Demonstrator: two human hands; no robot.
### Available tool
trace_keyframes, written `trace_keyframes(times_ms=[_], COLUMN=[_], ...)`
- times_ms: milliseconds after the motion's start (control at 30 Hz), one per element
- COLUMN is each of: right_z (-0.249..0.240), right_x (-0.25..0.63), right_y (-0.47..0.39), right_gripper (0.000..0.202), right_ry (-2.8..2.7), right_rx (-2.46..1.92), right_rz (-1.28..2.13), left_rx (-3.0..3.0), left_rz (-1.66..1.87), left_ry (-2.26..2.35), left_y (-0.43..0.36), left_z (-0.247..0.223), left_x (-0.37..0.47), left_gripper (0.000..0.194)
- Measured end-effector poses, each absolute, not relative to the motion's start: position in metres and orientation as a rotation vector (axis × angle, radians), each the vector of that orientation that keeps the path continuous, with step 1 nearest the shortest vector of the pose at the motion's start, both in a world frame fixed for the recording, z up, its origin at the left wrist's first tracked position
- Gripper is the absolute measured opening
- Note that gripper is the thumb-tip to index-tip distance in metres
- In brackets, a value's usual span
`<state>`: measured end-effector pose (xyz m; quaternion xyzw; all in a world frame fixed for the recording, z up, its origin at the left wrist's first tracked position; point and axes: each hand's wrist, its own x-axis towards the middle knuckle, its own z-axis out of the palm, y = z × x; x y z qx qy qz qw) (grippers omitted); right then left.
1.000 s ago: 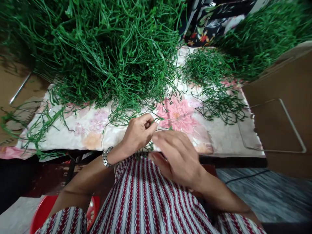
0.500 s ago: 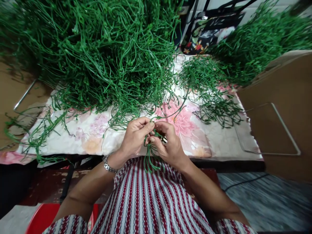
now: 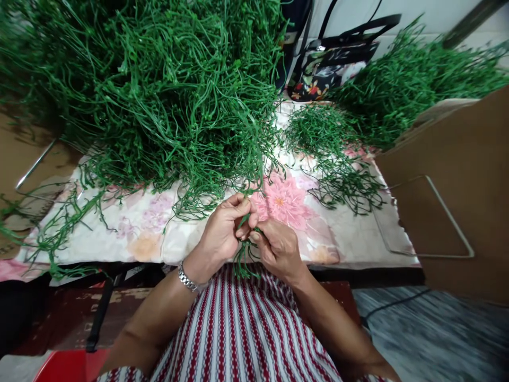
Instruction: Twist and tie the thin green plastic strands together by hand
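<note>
L hand, thumb uppermost, pinches green stems approx. midway along worktop's near edge; R hand just beside, knuckles up, curled tight, thumb-to-index grip on stems too. Tips dangle btwn hands, past edge. Both angled inward.

Cool, moderate indoor light is falling fairly evenly, apparently from above, and the pale flowered cloth is showing brightly. Shadow is pooling inside the pile of green stems, and the lower left edge is sinking into black. Small glints are catching on the watch and the metal handle. The fingers are looking fairly crisp; the wide lens is stretching the outer edges.
</note>
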<state>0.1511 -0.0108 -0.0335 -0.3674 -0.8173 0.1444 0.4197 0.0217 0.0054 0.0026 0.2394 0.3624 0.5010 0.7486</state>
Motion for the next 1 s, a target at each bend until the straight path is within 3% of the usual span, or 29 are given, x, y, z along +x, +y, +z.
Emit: trace_keyframes(times_ms=[167, 633, 1000], right_z=[-0.032, -0.033, -0.028], right_x=[0.156, 0.173, 0.187], right_y=[-0.022, -0.037, -0.025], right_gripper=[0.014, 0.012, 0.016], right_ry=[-2.007, -1.996, -1.965], right_rx=[-0.87, -1.054, -0.898], right_rz=[0.429, 0.218, 0.422], left_rx=[0.469, 0.37, 0.53], left_rz=[1.103, 1.134, 1.169], left_ry=[0.754, 0.672, 0.664], left_y=[-0.001, 0.008, 0.006], left_z=[0.005, 0.004, 0.014], left_x=[0.031, 0.062, 0.056], left_gripper=[0.018, 0.017, 0.015])
